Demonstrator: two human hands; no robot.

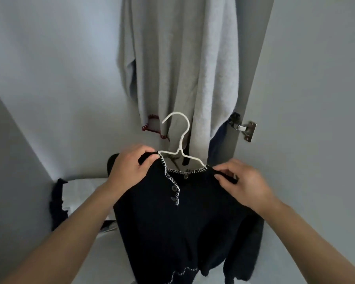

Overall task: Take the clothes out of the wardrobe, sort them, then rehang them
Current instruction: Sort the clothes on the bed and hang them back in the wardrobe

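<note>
A dark navy cardigan with white stitched edging and buttons hangs on a white hanger, whose hook points up and left. My left hand grips the cardigan's left shoulder over the hanger's end. My right hand pinches the right shoulder fabric. Behind, inside the wardrobe, hangs a long light grey garment with red stitched trim near its lower left.
The wardrobe door edge with a metal hinge stands at the right. A white shelf surface lies below left, with a dark garment draped at its left end. Another dark garment hangs behind the grey one.
</note>
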